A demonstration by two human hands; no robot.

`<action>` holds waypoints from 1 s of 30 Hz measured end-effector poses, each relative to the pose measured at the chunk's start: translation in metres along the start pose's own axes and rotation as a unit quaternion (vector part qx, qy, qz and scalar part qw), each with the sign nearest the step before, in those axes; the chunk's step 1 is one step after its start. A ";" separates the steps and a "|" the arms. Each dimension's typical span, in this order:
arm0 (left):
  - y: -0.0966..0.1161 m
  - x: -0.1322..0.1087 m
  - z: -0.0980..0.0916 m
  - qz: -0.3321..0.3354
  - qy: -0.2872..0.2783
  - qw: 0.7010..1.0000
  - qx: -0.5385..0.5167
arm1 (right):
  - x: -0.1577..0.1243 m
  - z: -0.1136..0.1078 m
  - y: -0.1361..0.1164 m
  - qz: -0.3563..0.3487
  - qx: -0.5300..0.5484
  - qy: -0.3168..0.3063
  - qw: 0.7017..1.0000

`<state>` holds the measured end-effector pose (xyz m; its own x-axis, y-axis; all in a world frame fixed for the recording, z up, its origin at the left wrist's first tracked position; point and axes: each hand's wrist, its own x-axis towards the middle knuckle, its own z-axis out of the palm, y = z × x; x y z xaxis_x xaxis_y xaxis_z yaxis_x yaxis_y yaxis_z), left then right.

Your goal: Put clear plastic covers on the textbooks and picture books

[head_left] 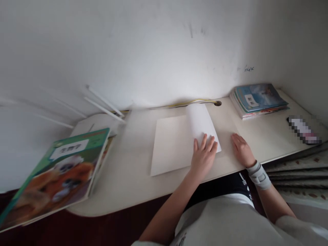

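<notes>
A large white sheet of paper [170,143] lies on the desk in front of me. Its right part is a raised, curved flap [202,119]. My left hand [204,155] rests on the lower part of this flap, palm down with the fingers spread. To the right of the paper, my right hand [241,149] lies on the bare desk, fingers stretched out close together. It holds nothing, and a grey wristband [258,175] wraps that wrist.
Biology textbooks [64,171] stick out past the desk's left end, near white rods [105,102]. At the back right sits a stack of books [258,99], with a pixelated phone-shaped object [303,130] nearby. A yellow cable [189,101] runs along the wall to a desk hole [217,103].
</notes>
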<state>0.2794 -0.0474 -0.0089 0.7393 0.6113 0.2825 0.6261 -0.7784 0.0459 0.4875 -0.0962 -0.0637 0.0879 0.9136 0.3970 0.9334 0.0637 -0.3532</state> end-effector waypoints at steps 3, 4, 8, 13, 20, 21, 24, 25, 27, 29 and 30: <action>0.009 0.007 0.001 0.014 -0.014 1.000 0.021 | 0.001 0.001 0.000 0.000 0.017 0.011 1.000; 0.012 0.009 0.003 0.017 -0.018 0.999 0.025 | 0.001 0.001 0.000 0.000 0.021 0.014 1.000; 0.020 0.014 0.010 0.035 -0.037 0.998 0.033 | 0.002 0.000 -0.002 -0.004 0.032 0.023 0.999; 0.027 0.020 0.015 0.027 -0.049 0.998 0.032 | 0.003 -0.002 -0.005 0.001 0.037 0.028 0.999; 0.032 0.023 0.015 0.001 -0.061 0.997 0.037 | 0.004 -0.004 -0.006 0.007 0.044 0.022 0.999; 0.032 0.023 0.015 -0.004 -0.062 0.997 0.037 | 0.004 -0.004 -0.006 0.005 0.044 0.023 0.999; 0.033 0.022 0.015 -0.017 -0.060 0.997 0.035 | 0.003 -0.004 -0.005 -0.007 0.040 0.027 0.999; 0.034 0.022 0.016 -0.019 -0.058 0.998 0.035 | 0.003 -0.004 -0.005 -0.008 0.040 0.028 0.999; 0.036 0.022 0.017 -0.021 -0.053 0.998 0.035 | 0.003 -0.004 -0.005 -0.002 0.046 0.029 0.999; 0.037 0.022 0.018 -0.019 -0.054 0.998 0.035 | 0.003 -0.004 -0.005 0.010 0.058 0.030 0.998; 0.036 0.022 0.017 -0.020 -0.056 0.998 0.035 | 0.003 -0.004 -0.005 0.015 0.064 0.030 0.997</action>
<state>0.3228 -0.0598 -0.0168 0.7335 0.6572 0.1736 0.6689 -0.7433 -0.0124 0.4847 -0.0955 -0.0576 0.1393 0.8899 0.4343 0.8784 0.0914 -0.4691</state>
